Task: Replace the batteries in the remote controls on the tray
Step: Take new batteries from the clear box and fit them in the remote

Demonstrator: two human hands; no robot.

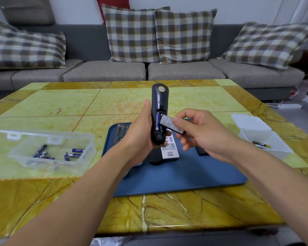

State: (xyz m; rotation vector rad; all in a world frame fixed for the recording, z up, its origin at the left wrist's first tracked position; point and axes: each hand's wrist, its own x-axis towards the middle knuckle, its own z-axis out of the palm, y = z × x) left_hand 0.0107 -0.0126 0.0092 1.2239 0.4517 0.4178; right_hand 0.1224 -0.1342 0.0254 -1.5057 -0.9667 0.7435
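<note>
Left hand (pixel 140 132) gripped black remote (pixel 159 112), batteries (pixel 157 123) exposed. Right hand (pixel 201 132), at three o'clock, pinched battery cover (pixel 170 124) above blue tray (pixel 194 173).

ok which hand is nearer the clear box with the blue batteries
Left. The left hand grips the black remote above the tray, on the side toward the clear box. The right hand, pinching the battery cover, is farther away.

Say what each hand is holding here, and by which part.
Left hand grips the black remote round its lower body. Right hand pinches the battery cover near its middle.
</note>
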